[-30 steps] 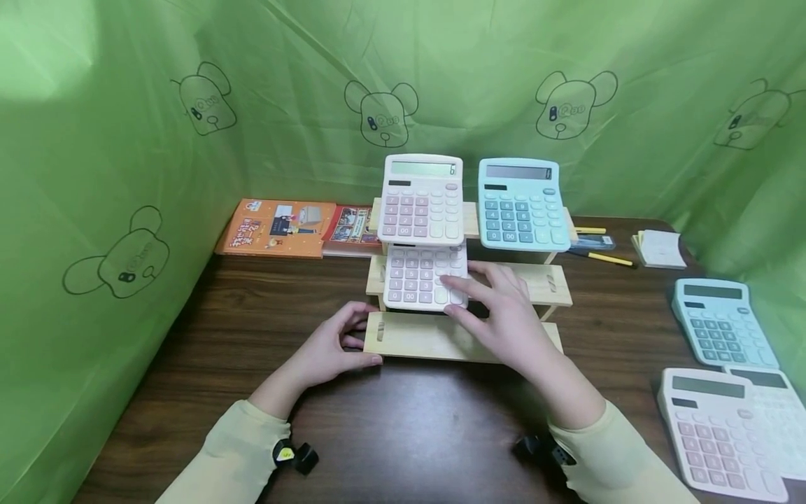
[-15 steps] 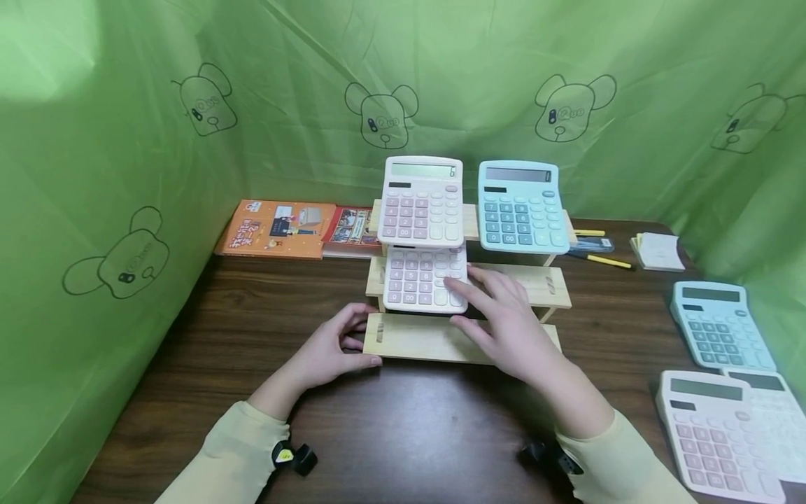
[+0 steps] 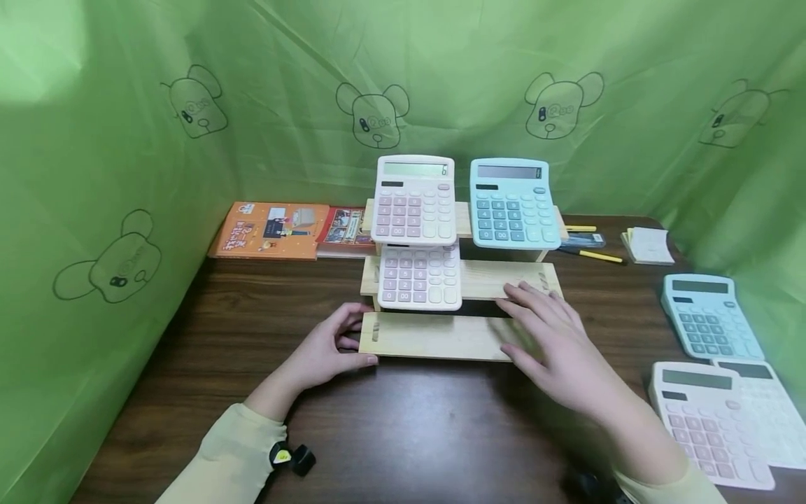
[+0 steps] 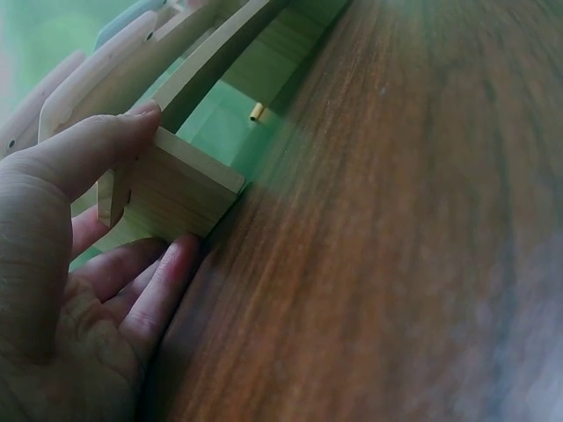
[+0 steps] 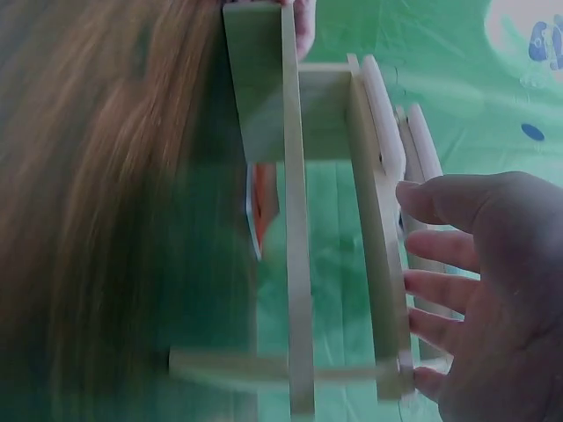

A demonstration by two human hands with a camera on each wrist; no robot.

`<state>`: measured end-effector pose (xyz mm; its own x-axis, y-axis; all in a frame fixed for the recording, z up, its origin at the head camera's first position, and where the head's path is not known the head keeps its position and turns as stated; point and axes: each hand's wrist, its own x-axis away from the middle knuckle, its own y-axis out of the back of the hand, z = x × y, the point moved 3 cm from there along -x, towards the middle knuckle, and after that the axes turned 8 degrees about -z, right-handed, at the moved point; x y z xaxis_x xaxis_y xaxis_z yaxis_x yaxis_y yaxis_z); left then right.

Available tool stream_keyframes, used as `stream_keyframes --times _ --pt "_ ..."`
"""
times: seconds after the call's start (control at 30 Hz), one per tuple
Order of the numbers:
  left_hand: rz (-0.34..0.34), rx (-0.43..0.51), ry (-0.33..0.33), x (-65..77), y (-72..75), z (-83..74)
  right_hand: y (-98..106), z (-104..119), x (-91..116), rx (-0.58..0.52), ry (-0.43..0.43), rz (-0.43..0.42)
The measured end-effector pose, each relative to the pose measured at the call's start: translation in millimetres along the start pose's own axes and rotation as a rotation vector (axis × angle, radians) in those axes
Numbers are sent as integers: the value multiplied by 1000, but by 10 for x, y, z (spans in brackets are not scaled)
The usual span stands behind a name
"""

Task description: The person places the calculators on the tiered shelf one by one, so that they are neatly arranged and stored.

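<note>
Wooden rack (image 3: 434,336) stands on the surface (image 3: 403,434); presumably light, stiff; hold by its ends. Left grip (image 3: 324,348) holds its lower left end; right grip (image 3: 557,344), spread wide, holds nothing. Middle-tier calculator (image 3: 420,276) probably slides; grasp side edges

Pale yellow wooden stand (image 3: 434,336); white calculator (image 3: 414,199) with pinkish number keys (image 3: 399,211), light-blue calculator (image 3: 513,203) with darker blue ones; brown-grained table (image 3: 415,420); dark animal-head outlines (image 3: 554,110) patterning the green curtain (image 3: 462,84) facing us.
</note>
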<state>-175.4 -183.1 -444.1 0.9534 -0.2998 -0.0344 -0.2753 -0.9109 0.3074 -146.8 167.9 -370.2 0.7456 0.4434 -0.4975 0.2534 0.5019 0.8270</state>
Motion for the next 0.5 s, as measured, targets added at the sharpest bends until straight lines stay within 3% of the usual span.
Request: stream_keyframes --times 0.23,0.5 --pt "-12 -16 7 -71 -13 302 273 -241 358 8 -90 -35" --pt "-20 -23 -24 -50 3 315 501 -543 844 62 -287 -129"
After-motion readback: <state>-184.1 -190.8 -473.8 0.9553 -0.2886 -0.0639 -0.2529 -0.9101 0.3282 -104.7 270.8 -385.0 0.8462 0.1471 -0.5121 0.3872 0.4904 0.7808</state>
